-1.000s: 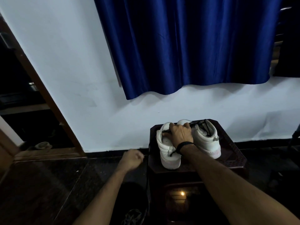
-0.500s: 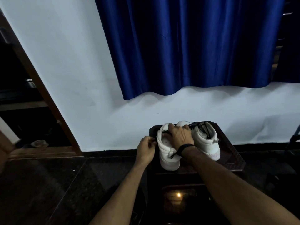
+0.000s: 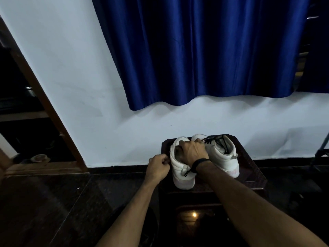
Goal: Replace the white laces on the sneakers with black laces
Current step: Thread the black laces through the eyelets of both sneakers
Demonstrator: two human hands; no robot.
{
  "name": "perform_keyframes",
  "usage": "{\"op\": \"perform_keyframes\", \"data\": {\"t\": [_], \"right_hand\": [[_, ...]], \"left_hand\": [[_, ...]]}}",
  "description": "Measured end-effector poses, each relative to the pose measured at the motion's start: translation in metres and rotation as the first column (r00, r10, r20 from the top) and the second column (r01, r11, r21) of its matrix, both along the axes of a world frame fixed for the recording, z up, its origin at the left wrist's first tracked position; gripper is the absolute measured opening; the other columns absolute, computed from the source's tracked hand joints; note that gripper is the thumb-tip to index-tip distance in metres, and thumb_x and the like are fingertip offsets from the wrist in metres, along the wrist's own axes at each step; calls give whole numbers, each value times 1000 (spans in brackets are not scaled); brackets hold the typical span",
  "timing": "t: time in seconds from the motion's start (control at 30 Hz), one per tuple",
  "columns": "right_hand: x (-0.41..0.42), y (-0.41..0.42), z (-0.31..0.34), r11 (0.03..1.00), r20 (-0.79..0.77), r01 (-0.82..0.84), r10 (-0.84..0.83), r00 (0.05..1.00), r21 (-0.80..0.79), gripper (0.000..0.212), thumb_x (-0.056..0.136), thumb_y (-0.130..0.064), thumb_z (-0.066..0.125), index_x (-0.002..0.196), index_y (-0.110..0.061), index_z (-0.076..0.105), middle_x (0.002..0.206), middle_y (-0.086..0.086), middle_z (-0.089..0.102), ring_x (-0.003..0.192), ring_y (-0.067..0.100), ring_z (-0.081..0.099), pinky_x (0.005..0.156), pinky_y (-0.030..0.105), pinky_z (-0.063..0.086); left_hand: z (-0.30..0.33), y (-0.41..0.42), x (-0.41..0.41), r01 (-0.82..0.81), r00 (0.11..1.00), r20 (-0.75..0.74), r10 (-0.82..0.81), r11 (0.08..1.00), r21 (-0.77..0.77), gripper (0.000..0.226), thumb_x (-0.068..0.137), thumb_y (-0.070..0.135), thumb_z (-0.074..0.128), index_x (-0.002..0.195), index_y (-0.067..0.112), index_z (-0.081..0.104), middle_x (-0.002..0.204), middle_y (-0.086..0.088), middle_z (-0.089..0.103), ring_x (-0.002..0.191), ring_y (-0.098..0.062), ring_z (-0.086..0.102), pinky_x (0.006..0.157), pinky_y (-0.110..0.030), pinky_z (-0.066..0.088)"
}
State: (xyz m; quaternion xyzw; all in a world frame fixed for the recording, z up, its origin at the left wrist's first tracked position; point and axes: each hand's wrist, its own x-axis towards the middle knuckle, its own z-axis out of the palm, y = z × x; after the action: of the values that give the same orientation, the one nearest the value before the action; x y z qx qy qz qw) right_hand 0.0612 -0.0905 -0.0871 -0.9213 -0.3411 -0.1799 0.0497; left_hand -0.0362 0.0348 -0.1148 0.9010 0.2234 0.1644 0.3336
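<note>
Two white sneakers stand on a dark wooden stool point(image 3: 249, 168) against the wall. The right sneaker point(image 3: 226, 157) has black laces point(image 3: 219, 141) threaded across its top. My right hand point(image 3: 193, 151), with a black band at the wrist, grips the top of the left sneaker point(image 3: 181, 173), its fingers curled over the opening. My left hand point(image 3: 158, 168) is at that sneaker's left side, fingers curled, thumb and forefinger pinching what looks like a thin black lace end by the eyelets. The left sneaker's lacing is hidden under my right hand.
A blue curtain point(image 3: 204, 50) hangs on the white wall behind the stool. A brown door frame point(image 3: 44, 97) slants at the left. The floor point(image 3: 53, 202) is dark and glossy. A dark stand leg point(image 3: 320, 150) shows at the right edge.
My left hand rose from the floor side to the left sneaker's edge and closed into a pinch. My right hand stayed on the left sneaker.
</note>
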Motion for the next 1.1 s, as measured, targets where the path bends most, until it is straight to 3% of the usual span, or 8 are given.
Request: {"op": "perform_keyframes", "data": {"t": [0.17,0.3,0.5,0.63,0.77,0.9,1.0,1.1], "right_hand": [[-2,6,-1,999,33,30,-31,999,17,33,88,-39,40,95,-17,64,96,8,72,83,29,63,93,40,30],[2,7,-5,998,26,5,-7,1000,63,33,88,-38,39,93,-16,63,96,8,72,82,28,64,91,39,31],[4,6,-9,995,88,-23,15,996,95,38,93,-32,29,91,-16,63,90,10,72,79,29,66,90,40,32],[4,10,-8,998,111,-41,36,993,48,50,90,-34,16,93,-19,63,90,9,72,80,28,67,90,40,31],[5,7,-8,995,92,-35,27,995,97,37,96,-34,34,92,-14,65,90,11,72,80,30,68,94,42,33],[7,12,-14,996,103,-10,1,995,87,47,90,-36,23,80,-16,65,77,9,71,68,28,67,86,41,35],[9,13,-15,996,98,-5,-4,995,88,42,90,-37,32,77,-14,65,74,10,71,64,29,66,84,41,36],[10,11,-14,996,107,-18,9,994,88,38,90,-35,35,82,-15,66,80,10,72,71,30,66,87,41,35]], "left_hand": [[-1,16,-21,146,960,-236,-148,989,-26,18,82,9,62,78,18,77,76,7,70,77,-5,62,58,-3,38],[10,11,-14,160,953,-259,-156,987,-7,11,78,14,70,83,16,79,86,-1,76,81,-8,66,70,-15,47],[15,13,5,-120,990,42,135,960,-253,17,90,25,64,89,15,78,89,-5,76,80,-15,67,81,-29,53],[22,2,23,-38,999,-22,34,976,-217,24,93,18,58,111,20,74,110,-1,73,105,-17,64,86,-21,46],[21,-1,36,-30,1000,-18,26,941,-337,18,82,19,62,92,21,77,95,3,74,97,-17,67,82,-23,50],[20,8,46,-40,999,-22,34,869,-494,17,81,15,61,74,20,76,88,-3,76,89,-20,69,82,-30,54],[28,14,48,-74,997,-59,55,920,-384,11,82,24,68,80,18,78,84,1,72,88,-18,65,81,-26,51],[41,19,49,-90,993,-101,68,968,-236,36,91,33,64,61,14,62,62,-1,55,72,-19,50,64,-26,38]]}}
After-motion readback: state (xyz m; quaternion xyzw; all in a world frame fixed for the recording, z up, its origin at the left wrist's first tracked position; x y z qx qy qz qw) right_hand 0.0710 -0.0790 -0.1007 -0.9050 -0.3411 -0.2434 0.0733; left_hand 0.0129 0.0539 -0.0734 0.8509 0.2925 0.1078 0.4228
